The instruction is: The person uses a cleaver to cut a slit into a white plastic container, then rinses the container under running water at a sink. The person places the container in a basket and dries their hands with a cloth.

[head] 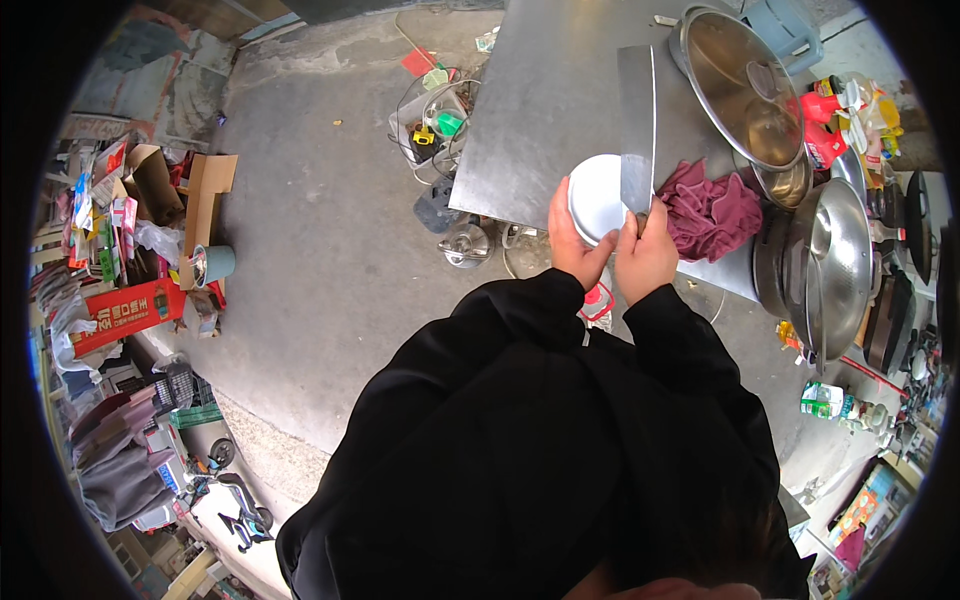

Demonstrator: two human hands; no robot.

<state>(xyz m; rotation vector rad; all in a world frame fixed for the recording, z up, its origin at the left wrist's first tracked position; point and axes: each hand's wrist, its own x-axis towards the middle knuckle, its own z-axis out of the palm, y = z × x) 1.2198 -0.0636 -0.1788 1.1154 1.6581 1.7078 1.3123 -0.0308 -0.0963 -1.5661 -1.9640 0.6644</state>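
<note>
My left hand holds a round white dish by its left and near rim. Whether its inside or its underside faces up, I cannot tell. My right hand is shut on the handle of a broad-bladed kitchen knife. The blade points away from me and overlaps the dish's right side; contact between them is not clear. Both thumbs come close together at the near rim. A crumpled maroon cloth lies just right of my right hand on the metal table.
Steel basins and a large steel pan crowd the table's right side, beside red bottles. Left of the table, a plastic basket and a kettle stand low. Cardboard boxes pile up far left.
</note>
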